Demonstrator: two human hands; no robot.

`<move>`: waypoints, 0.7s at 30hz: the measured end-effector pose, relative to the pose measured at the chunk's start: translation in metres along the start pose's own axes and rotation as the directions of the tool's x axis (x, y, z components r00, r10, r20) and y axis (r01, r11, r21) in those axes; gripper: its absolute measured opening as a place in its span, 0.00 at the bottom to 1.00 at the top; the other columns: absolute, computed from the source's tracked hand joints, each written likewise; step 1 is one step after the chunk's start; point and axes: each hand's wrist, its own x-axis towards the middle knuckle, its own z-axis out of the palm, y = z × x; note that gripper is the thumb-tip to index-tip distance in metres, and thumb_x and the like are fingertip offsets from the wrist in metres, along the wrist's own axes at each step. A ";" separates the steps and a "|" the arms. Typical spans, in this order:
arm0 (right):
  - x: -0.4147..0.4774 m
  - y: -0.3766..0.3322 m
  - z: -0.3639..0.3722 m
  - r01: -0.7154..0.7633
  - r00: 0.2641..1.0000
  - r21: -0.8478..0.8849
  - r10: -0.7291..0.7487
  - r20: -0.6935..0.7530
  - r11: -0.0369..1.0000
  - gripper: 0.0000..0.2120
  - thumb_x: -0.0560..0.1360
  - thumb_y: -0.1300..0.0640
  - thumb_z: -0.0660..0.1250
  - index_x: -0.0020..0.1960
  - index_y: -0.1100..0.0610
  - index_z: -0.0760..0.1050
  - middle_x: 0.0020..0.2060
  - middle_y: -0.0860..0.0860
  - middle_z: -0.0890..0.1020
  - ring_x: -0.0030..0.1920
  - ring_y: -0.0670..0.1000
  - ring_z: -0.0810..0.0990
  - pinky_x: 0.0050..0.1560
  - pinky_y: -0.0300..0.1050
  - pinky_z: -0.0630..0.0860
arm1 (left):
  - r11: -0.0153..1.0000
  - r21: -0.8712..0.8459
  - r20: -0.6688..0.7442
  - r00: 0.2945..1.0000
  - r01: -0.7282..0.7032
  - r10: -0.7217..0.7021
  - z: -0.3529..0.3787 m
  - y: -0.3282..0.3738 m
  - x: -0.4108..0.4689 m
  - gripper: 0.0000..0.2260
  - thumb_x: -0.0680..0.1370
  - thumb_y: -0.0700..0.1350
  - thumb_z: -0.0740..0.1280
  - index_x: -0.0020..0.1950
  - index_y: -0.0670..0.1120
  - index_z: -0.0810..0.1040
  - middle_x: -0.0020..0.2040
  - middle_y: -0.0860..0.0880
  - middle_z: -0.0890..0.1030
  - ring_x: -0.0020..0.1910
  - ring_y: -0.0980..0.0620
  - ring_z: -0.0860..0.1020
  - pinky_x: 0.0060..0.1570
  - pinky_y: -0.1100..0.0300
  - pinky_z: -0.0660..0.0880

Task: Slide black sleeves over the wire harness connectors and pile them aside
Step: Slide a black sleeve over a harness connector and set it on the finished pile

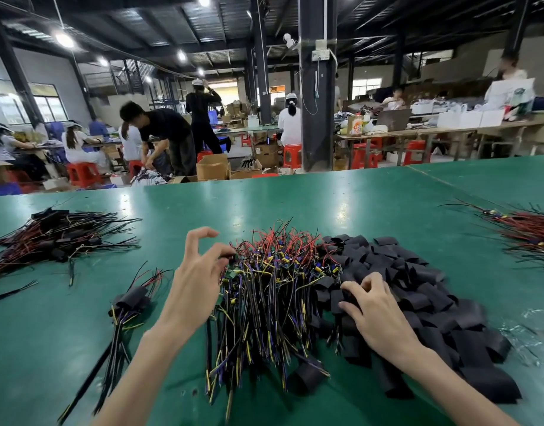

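The harnesses [264, 302] are laid lengthwise, pointing away from the person. Fingers of the left hand [200, 281] are spread, half-curled at their far end, nothing held. Fingers of the right hand [378, 315] are curled on the sleeves [424, 290]; a grip cannot be told.

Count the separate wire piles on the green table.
4: left pile, small bundle beside the left hand, big middle pile, right pile. More may lie off-frame.

Black sleeves [418, 290], green table [356, 210]
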 end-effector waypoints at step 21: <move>-0.007 -0.020 -0.019 0.238 0.957 0.359 -0.156 -0.243 0.903 0.18 0.67 0.66 0.76 0.55 0.58 0.76 0.47 0.47 0.78 0.46 0.34 0.73 0.51 0.22 0.64 | 0.976 -0.218 0.046 0.999 -0.011 0.022 0.024 -0.008 -0.038 0.06 0.78 0.33 0.64 0.48 0.43 0.77 0.53 0.54 0.70 0.54 0.66 0.70 0.51 0.78 0.62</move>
